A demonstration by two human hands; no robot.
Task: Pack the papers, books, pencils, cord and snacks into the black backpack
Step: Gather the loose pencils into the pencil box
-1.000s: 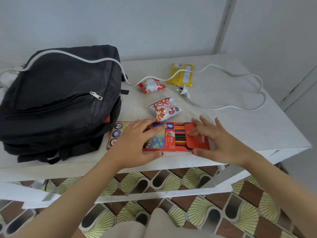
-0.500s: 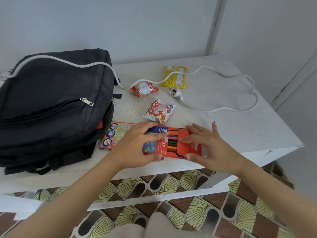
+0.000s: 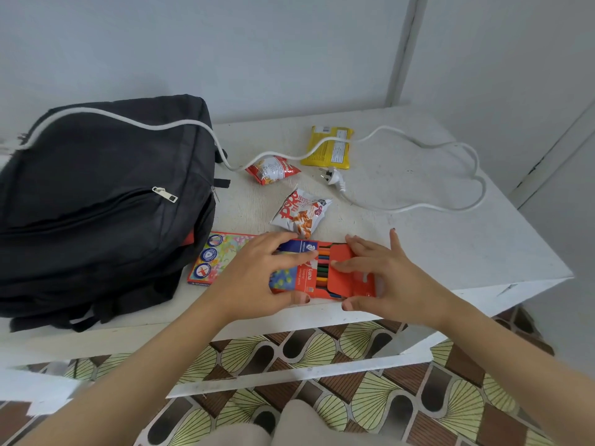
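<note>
The black backpack [image 3: 96,204] lies flat on the left of the white table [image 3: 467,252], its front pocket zipped. A red box of coloured pencils [image 3: 306,280] lies at the table's near edge, its end flap partly open with pencil ends showing. My left hand [image 3: 257,281] grips the box, thumb on the near edge and fingers over the top. My right hand [image 3: 389,281] holds the flap end, fingers on the flap and thumb at the near edge. The white cord [image 3: 418,146] runs over the backpack and loops across the table to its plug [image 3: 335,178]. Behind the box lie three snack packs: white [image 3: 301,212], red [image 3: 272,169] and yellow [image 3: 328,146].
A flat flowery box [image 3: 219,255] lies between the backpack and the pencil box, partly under my left hand. The cord crosses the yellow and red snacks. The table's near edge is right under my hands, with patterned floor tiles [image 3: 322,349] below. Walls close the back and right.
My right hand has pushed the red flap slightly leftward over the pencil ends. My left hand stays on the box. The view has shifted a little.
</note>
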